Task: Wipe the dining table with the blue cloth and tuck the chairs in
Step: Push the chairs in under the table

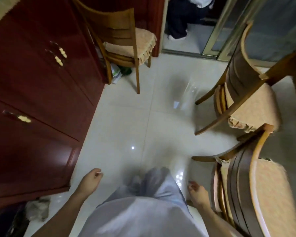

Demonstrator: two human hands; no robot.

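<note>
The nearest chair (256, 194) stands at 4 o'clock with its backrest toward the person, a second chair (243, 93) at 2, and a third chair (123, 40) at 12 beside the red cabinet (41, 82). The blue cloth is out of view (the table too, as far as I can tell). Both hands hang loosely curled and empty: the right hand (196, 190) just beside the nearest chair, the left hand (92, 178) at 7. Likely best: take the backrest top in both hands and slide it straight in.

A cabinet (38, 100) stands left; one chair (125, 43) beside it ahead, two chairs (246, 100) (256, 190) right, floor (143, 117) between.
</note>
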